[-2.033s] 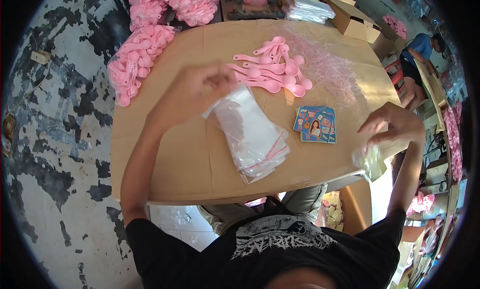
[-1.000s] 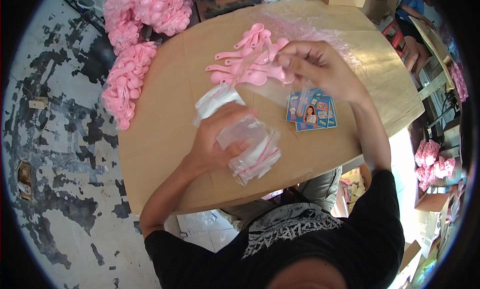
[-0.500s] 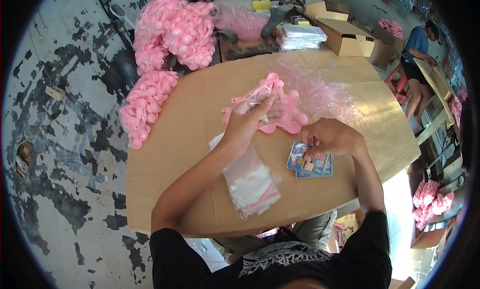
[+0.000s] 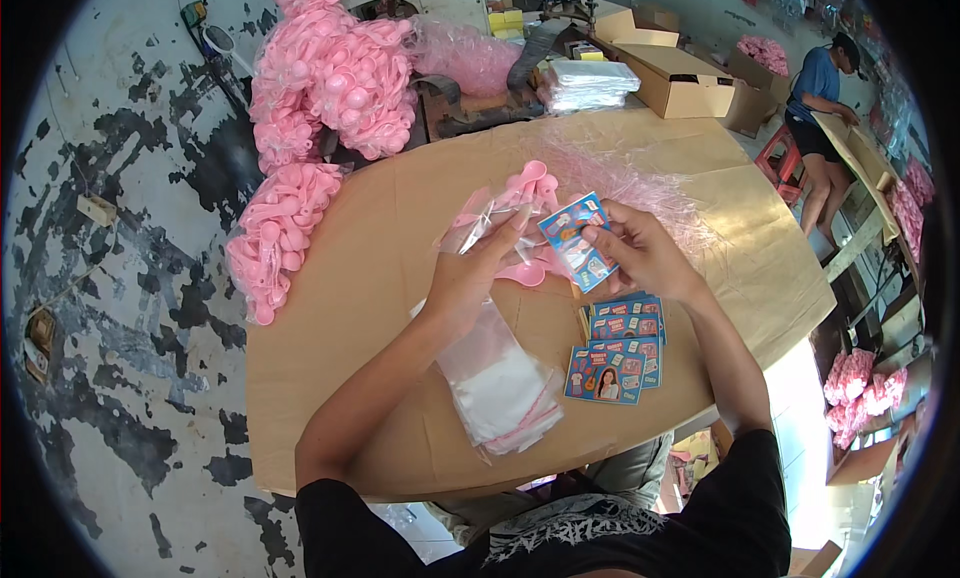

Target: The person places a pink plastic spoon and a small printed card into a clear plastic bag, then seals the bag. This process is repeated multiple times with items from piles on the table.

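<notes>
In my left hand [image 4: 468, 278] is a clear plastic bag [image 4: 487, 228], pinched between thumb and fingers over some pink spoons [image 4: 536, 183]. My right hand [image 4: 655, 256] grips a blue printed card [image 4: 578, 246], tilted up beside the bag's right side. Whether the card touches the bag I cannot tell. Just below that hand lies an uneven stack of similar blue cards [image 4: 612, 370]. Under my left wrist rests a pile of flat clear bags [image 4: 500, 383]. My left hand hides part of the spoons.
Brown paper covers the table [image 4: 350, 378]. Crumpled clear film [image 4: 640, 183] lies beyond the spoons. Large bags of pink spoons [image 4: 350, 83] stand at the back left, with stacked clear packets [image 4: 588, 83] and a cardboard box [image 4: 680, 78] at the back. Another person [image 4: 825, 108] works at the far right.
My right hand has lifted a card off the stack and brought it up and left toward the bag. More of the stacked cards now show. My left hand has shifted slightly left and down.
</notes>
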